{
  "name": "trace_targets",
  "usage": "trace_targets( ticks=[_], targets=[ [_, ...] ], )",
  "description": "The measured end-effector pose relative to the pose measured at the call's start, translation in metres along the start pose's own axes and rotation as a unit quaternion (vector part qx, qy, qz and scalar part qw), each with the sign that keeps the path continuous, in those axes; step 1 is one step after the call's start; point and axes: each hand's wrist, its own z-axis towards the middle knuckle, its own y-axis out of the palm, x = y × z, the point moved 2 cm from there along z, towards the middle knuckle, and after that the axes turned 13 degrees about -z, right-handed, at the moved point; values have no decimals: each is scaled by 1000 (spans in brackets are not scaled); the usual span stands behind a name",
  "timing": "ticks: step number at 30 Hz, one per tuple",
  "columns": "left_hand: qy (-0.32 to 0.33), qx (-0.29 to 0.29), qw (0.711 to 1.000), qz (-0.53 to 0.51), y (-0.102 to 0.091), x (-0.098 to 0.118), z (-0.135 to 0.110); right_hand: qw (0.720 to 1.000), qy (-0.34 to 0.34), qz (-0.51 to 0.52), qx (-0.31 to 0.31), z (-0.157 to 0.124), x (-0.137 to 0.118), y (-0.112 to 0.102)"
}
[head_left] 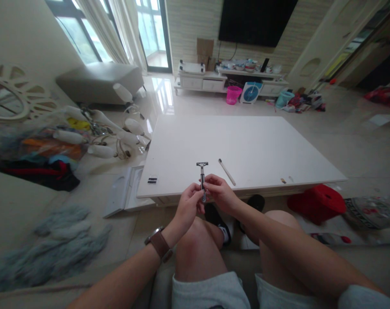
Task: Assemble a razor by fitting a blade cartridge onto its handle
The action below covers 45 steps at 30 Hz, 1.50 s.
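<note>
A metal safety razor [202, 172] stands upright over the near edge of the low white table [246, 141], head up. My left hand [189, 207] pinches the lower handle from the left, and my right hand [218, 192] pinches it from the right. Both hands have their fingers closed around the handle. On the table just right of the razor lies a thin pale stick [226, 172]. Two small dark blade-like pieces [152, 180] rest near the table's front left corner. A brown watch sits on my left wrist.
A red stool [317, 201] stands on the floor at the right. A white tray [124, 193] leans beside the table's left edge, with a white chandelier [108, 133] behind it. Grey fluffy rug at lower left. A TV stand and a pink basket [233, 94] stand at the back.
</note>
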Motion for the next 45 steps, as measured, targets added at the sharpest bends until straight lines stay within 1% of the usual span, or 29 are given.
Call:
trace_targets(
  ticks=[9, 15, 19, 24, 31, 35, 39, 42, 45],
  targets=[
    [8, 5, 1000, 9, 0, -1, 1, 999, 28, 5, 22, 2, -3, 5],
    [23, -16, 999, 47, 1, -3, 1, 999, 22, -18, 39, 2, 1, 1],
    [27, -27, 997, 64, 2, -4, 0, 998, 0, -40, 53, 3, -1, 0],
    [28, -21, 997, 62, 3, -3, -1, 998, 2, -34, 61, 2, -2, 2],
    [30, -17, 995, 93, 4, -1, -1, 997, 5, -46, 63, 2, 0, -3],
    [29, -10, 994, 106, 3, 0, -1, 996, 6, -55, 69, 2, 0, -2],
    [38, -5, 993, 111, 1, -2, -1, 996, 13, -49, 69, 2, 2, -1],
    [32, -4, 993, 116, 0, -5, -1, 996, 20, -52, 63, 1, 3, -1],
    [31, -10, 992, 125, 0, -5, -1, 996, 14, -52, 69, 1, 2, 0]
  ],
)
